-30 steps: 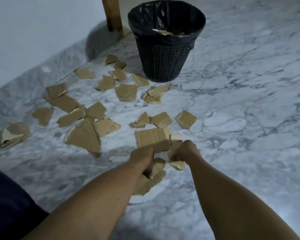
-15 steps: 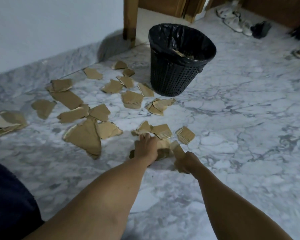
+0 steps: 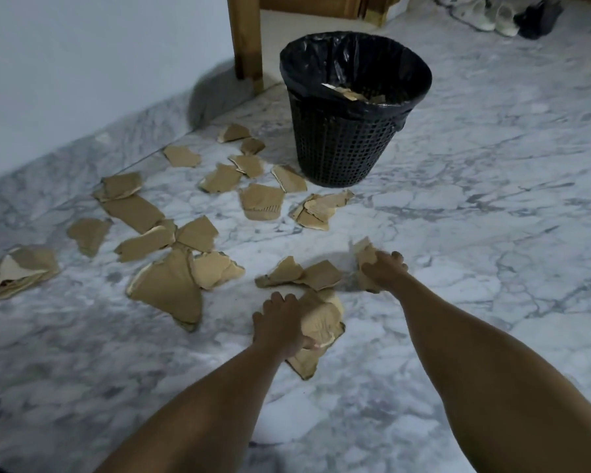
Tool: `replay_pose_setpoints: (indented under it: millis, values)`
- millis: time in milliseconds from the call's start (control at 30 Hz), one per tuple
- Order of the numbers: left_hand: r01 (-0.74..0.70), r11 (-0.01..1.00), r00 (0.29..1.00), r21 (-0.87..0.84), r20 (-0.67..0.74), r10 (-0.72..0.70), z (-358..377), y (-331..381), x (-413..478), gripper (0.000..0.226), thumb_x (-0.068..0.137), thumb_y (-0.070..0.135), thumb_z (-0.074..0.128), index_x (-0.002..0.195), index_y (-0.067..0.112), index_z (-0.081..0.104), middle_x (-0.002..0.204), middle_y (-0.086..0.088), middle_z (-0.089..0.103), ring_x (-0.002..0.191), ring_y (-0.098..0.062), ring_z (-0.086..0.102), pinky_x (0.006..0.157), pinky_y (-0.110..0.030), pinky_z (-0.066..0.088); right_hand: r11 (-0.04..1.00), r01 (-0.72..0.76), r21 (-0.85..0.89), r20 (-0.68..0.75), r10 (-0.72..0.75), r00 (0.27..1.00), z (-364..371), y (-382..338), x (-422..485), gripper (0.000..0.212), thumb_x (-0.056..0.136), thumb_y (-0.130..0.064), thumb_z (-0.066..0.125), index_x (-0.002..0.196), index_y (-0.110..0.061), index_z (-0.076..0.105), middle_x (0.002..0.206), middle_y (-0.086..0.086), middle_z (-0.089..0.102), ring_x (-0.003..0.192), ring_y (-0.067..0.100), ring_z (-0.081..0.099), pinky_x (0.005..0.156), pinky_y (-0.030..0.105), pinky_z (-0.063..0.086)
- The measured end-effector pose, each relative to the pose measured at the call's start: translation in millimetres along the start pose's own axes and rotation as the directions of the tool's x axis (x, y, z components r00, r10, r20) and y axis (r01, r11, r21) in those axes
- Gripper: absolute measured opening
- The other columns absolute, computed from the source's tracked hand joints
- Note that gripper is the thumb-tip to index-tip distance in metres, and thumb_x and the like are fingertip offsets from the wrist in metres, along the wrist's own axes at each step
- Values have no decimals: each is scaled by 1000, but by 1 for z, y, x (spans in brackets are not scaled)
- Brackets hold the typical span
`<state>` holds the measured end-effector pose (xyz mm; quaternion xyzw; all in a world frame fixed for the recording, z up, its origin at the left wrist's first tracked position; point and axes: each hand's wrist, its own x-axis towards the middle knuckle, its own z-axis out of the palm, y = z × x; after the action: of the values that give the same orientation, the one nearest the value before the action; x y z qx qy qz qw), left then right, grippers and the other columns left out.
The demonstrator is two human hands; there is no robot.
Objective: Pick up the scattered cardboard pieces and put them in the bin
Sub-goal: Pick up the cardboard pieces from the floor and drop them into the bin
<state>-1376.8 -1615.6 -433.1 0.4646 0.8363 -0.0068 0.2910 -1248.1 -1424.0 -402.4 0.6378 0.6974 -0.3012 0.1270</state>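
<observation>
Holding a fat bunch of cardboard pieces point(image 3: 321, 327), the left hand point(image 3: 282, 324) squeezes them low over the floor point(image 3: 458, 233). The right hand point(image 3: 384, 269) grips a smaller piece point(image 3: 364, 254). Too many bits in one hand could slip out on the way and fall back down. More scraps point(image 3: 166, 285) lie on the smooth marble, in front and left of the black bin point(image 3: 342, 148). Past it stand a wooden post point(image 3: 246, 39), a white wall point(image 3: 82, 63) and shoes point(image 3: 492, 15).
</observation>
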Motion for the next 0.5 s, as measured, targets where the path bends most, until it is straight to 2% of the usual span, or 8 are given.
replay_pose_setpoints:
  millis: [67, 133, 200, 267, 300, 367, 433, 500]
  values:
    - [-36, 999, 998, 4, -49, 36, 6, -4, -3, 89, 63, 66, 77, 127, 17, 39, 127, -6, 39, 121, -30, 41, 94, -47, 38, 999, 22, -43, -50, -24, 998, 11, 4, -3, 69, 86, -47, 53, 147, -22, 33, 146, 14, 31, 135, 38, 27, 109, 53, 31]
    - [-112, 994, 989, 4, -94, 112, 8, -11, -3, 81, 64, 63, 77, 122, 19, 40, 123, -4, 40, 117, -28, 41, 91, -45, 38, 999, -30, -39, -110, 25, 994, 20, 11, -1, 61, 86, -48, 61, 139, -26, 41, 136, 14, 34, 129, 39, 32, 104, 53, 34]
    - [-196, 980, 977, -30, -93, 193, 9, -17, 0, 77, 62, 62, 78, 116, 21, 41, 119, -2, 42, 113, -26, 42, 90, -44, 39, 995, -90, 37, -102, 94, 990, 22, 18, -1, 67, 76, -48, 73, 129, -18, 45, 128, 14, 40, 121, 39, 40, 98, 51, 41]
    - [-268, 963, 963, -36, -33, 267, 7, -17, 0, 78, 59, 63, 80, 113, 22, 42, 115, -1, 48, 108, -25, 45, 90, -44, 40, 977, -109, 182, -80, 125, 989, 21, 26, 2, 73, 67, -39, 83, 118, -10, 39, 115, 14, 48, 109, 37, 52, 89, 48, 51]
    - [-298, 954, 954, -33, 2, 299, 6, -15, -1, 77, 58, 62, 82, 112, 22, 43, 112, -1, 52, 105, -25, 49, 88, -43, 42, 962, -99, 253, -78, 122, 989, 22, 30, 4, 72, 68, -35, 84, 117, -8, 38, 111, 13, 52, 105, 36, 57, 85, 46, 53]
    - [-341, 938, 938, -55, 40, 343, 8, -10, -5, 76, 57, 59, 84, 110, 24, 41, 104, 0, 60, 95, -25, 58, 81, -38, 47, 928, -110, 357, -81, 148, 986, 21, 38, 5, 59, 80, -36, 76, 118, -1, 50, 107, 14, 59, 103, 33, 62, 85, 41, 55]
    - [-342, 924, 936, -171, 22, 351, 9, -8, -8, 74, 55, 60, 83, 106, 28, 39, 97, 4, 64, 84, -21, 64, 73, -37, 54, 901, -111, 420, -22, 132, 991, 18, 38, 1, 42, 91, -31, 67, 116, 1, 60, 108, 18, 66, 97, 32, 65, 82, 43, 56]
    - [-310, 875, 947, -372, -44, 317, 8, -12, -7, 65, 61, 57, 80, 104, 30, 39, 94, 6, 65, 81, -18, 65, 71, -41, 57, 781, -123, 613, 74, 98, 992, 10, 32, -9, 32, 94, -24, 66, 116, -1, 63, 105, 16, 69, 83, 28, 66, 63, 39, 57]
